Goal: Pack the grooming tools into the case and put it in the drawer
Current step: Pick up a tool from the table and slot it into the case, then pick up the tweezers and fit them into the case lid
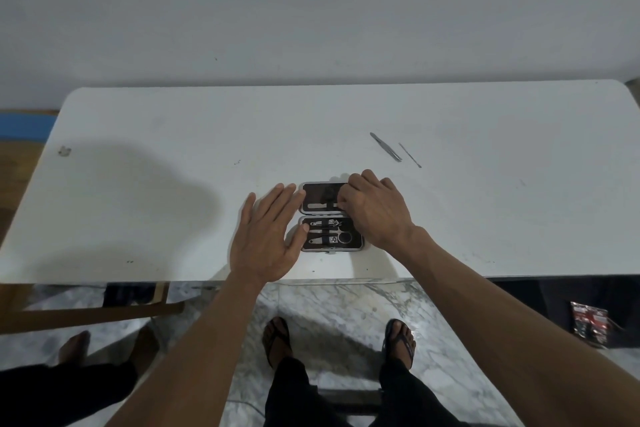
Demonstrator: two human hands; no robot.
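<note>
Black grooming case [330,217] with a grey rim lies open flat on the white table [173,184], near the front edge, right in front of the person. It has two halves. The far half holds a flat silver nail file [320,206] lying sideways. The near half holds small silver tools [327,230] under black straps, like clippers and little scissors, and one round dark spot.

The left hand [268,236] is open and flat, fingers spread. It rests beside the left side of the case, and the thumb touches the near half. The right hand [375,210] is curled over the right end of the far half, with bent fingers pressing down there. I cannot tell if it pinches a tool, because the fingertips are hidden.

Two more tools lie loose on the table, well apart from the case, behind and to the right. One is a pair of silver tweezers [385,146]. Just beside it is a thin silver pick [409,155]. They lie side by side and do not touch.

The table has little dark marks on it. Behind it is a plain pale wall [311,10]. Below is a grey marble floor [346,315]. The person's feet wear dark flip-flops [277,340]. A wooden frame [93,314] stands at the left, and a red and black packet [590,324] lies on the floor at the right.
</note>
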